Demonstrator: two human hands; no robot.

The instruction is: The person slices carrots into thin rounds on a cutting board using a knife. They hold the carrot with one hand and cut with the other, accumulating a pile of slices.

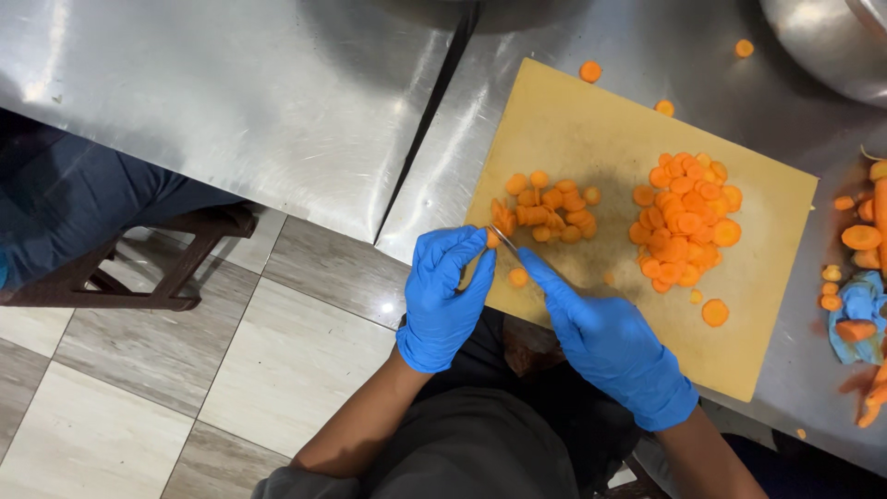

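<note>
Both my hands wear blue gloves at the near edge of a tan cutting board (591,120). My left hand (443,300) pinches a small carrot piece (493,238) at its fingertips. My right hand (610,342) grips a knife (505,238), whose thin blade tip meets that piece; the handle is hidden in the glove. A small heap of carrot slices (550,211) lies just beyond the blade. A bigger pile of carrot rounds (686,220) sits on the board's right half. One loose slice (518,276) lies between my hands.
The board rests on a steel table (277,92) with a seam down the middle. A steel bowl (822,42) stands at the far right. Carrot ends, peels and a blue cloth (859,314) lie at the right edge. A wooden stool (166,268) and someone's dark-trousered leg (65,194) are at left on the tiled floor.
</note>
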